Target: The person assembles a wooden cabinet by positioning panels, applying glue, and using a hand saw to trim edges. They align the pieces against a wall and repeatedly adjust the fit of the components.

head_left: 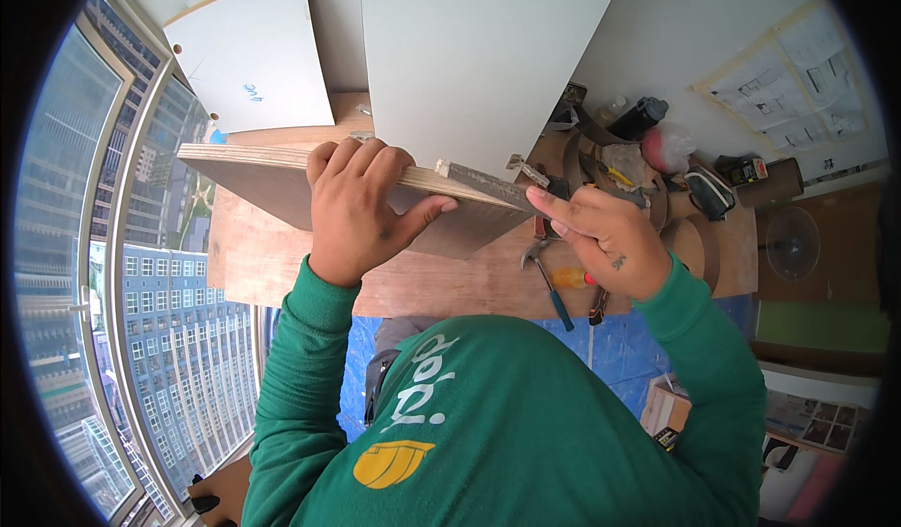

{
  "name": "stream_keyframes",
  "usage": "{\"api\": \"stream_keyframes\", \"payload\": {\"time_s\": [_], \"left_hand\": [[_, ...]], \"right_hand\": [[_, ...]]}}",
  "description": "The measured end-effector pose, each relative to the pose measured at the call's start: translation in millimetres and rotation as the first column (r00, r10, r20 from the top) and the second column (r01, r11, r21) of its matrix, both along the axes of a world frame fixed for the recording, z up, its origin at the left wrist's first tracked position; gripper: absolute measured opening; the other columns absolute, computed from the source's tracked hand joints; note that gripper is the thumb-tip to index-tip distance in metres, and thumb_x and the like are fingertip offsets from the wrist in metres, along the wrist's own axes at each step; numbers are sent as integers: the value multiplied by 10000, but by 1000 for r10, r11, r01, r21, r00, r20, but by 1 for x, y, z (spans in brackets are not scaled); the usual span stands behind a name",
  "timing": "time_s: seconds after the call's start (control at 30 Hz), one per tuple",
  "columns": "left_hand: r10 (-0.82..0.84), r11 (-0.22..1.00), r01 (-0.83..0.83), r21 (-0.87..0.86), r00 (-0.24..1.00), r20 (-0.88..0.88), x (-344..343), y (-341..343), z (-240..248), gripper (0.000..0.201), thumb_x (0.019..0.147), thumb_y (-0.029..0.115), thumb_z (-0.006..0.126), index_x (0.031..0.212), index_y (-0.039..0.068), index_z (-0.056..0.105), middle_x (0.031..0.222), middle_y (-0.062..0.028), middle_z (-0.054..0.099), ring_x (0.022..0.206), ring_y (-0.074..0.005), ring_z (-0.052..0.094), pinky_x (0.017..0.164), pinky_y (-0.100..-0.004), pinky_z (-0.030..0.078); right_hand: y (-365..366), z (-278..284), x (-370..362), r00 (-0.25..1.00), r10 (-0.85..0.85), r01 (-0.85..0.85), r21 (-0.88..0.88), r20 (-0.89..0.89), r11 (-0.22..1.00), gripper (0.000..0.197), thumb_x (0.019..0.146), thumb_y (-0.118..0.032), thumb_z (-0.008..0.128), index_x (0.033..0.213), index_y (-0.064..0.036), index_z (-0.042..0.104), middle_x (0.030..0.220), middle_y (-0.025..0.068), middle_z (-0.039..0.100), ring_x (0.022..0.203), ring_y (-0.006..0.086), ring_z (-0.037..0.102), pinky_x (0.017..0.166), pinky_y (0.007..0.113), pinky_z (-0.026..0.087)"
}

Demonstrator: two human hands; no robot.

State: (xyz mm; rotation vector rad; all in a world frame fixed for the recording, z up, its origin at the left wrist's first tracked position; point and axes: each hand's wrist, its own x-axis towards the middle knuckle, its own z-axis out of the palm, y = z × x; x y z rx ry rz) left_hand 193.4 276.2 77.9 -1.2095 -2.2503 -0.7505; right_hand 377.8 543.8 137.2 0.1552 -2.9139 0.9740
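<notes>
My left hand is closed over the top edge of a plywood panel, fingers on the far side and thumb on the near face. The panel is tilted over the workbench, its layered edge facing up and its brown face toward me. In my right hand is a long, flat grey bar, like a file or a sanding stick. The bar lies along the right part of the panel's edge, its pale far end pointing toward my left hand. My right fingers hide its near end.
On the wooden bench lie a blue-handled hammer and a yellow screwdriver. Brown strip coils, an iron and a dark bottle crowd its right side. A large white panel stands behind; windows line the left.
</notes>
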Motion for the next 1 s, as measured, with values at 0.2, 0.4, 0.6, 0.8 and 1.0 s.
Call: {"api": "stream_keyframes", "payload": {"time_s": [0.2,0.4,0.6,0.8,1.0], "left_hand": [[6,1000,-6,3,1000,10,4,-1,0,596,764,627,874,940,98,664,884,-41,629,892,-278,598,945,-451,408],[-4,1000,4,-9,1000,-1,0,1,0,591,768,621,877,937,98,662,889,-43,628,887,-281,590,939,-454,404],[0,1000,0,-16,1000,8,3,-1,0,590,753,591,902,947,88,663,896,-46,632,882,-284,596,935,-450,402],[-1,997,1,-71,1000,9,4,-2,6,574,750,551,924,965,80,676,898,-44,648,895,-286,616,946,-442,403],[-39,989,46,-139,998,53,8,0,27,518,825,538,879,925,75,669,860,-56,626,839,-294,614,916,-450,416]], "right_hand": [[1,7,16,1000,-13,14,-33,25,999,542,1003,2,668,1503,-207,682,822,97,541,669,234,528,645,352,485],[12,-1,-6,999,25,-25,13,-21,1000,559,988,20,663,1500,-203,685,814,106,545,684,240,531,663,359,484],[12,6,12,999,13,-11,-62,41,998,512,1024,-13,649,1505,-188,678,807,97,529,708,222,514,697,346,482],[33,-17,-27,996,-10,-4,-147,-91,989,443,1089,-85,628,1529,-141,651,791,12,484,711,124,459,687,290,452],[37,-16,24,946,-271,322,-416,179,851,498,1119,-129,608,1614,-141,559,879,-52,533,715,58,452,668,243,444]]}}
